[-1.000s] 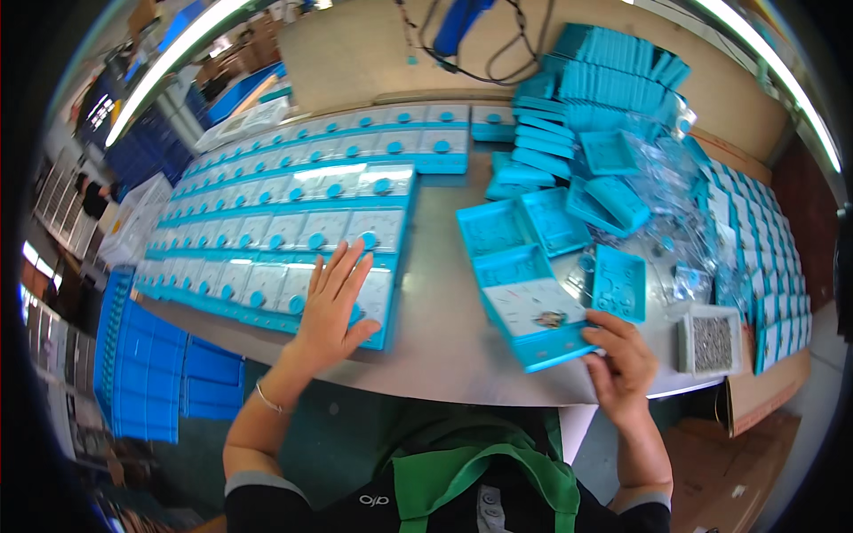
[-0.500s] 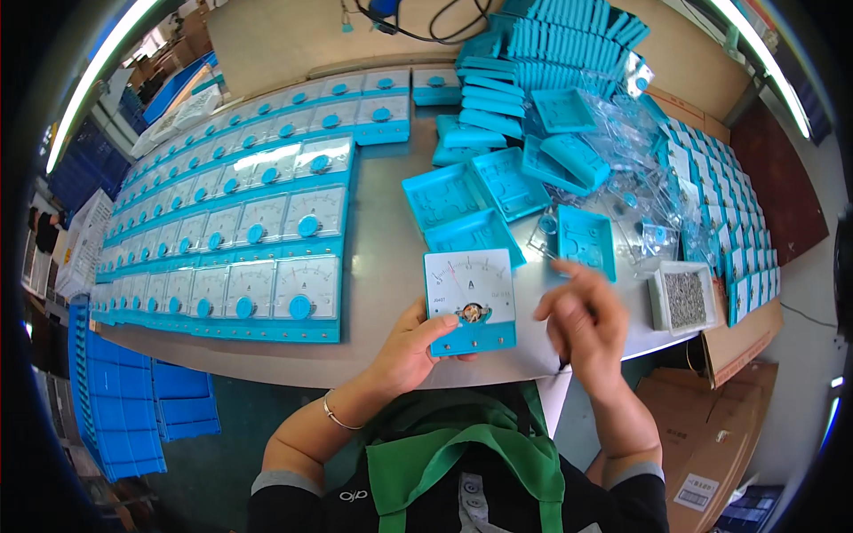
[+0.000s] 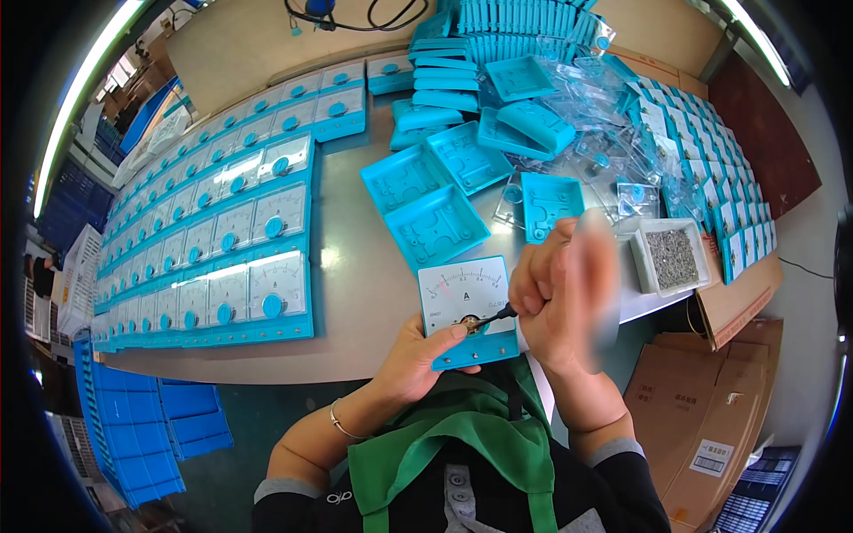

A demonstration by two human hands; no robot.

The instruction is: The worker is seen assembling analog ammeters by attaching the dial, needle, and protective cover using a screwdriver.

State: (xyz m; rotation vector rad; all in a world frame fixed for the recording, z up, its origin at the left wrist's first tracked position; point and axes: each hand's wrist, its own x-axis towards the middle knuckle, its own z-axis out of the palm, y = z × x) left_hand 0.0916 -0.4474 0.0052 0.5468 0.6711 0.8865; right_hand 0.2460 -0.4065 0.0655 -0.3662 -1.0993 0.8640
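Observation:
My left hand (image 3: 414, 359) grips a panel ammeter (image 3: 451, 282) by its lower left side, thumb on the front near the round opening. The meter has a white dial face, a red needle and a teal base with small metal terminals, and no clear cover sits over it. My right hand (image 3: 553, 302) is closed around a screwdriver (image 3: 498, 314), its handle mostly hidden in the fist. The dark shaft slants down left, its tip at the round opening below the dial. Part of the right hand is blurred.
Rows of covered meters (image 3: 258, 289) fill the left of the table. Teal housings (image 3: 435, 222) lie ahead, beside clear covers (image 3: 591, 155). At right stand a white tray of small metal parts (image 3: 671, 258) and rows of uncovered meters (image 3: 742, 218); cardboard boxes (image 3: 702, 400) are below.
My right hand, earlier off to the right of the meter with fingers curled, has come in with a screwdriver, its tip now at the meter's opening. The view has shifted slightly.

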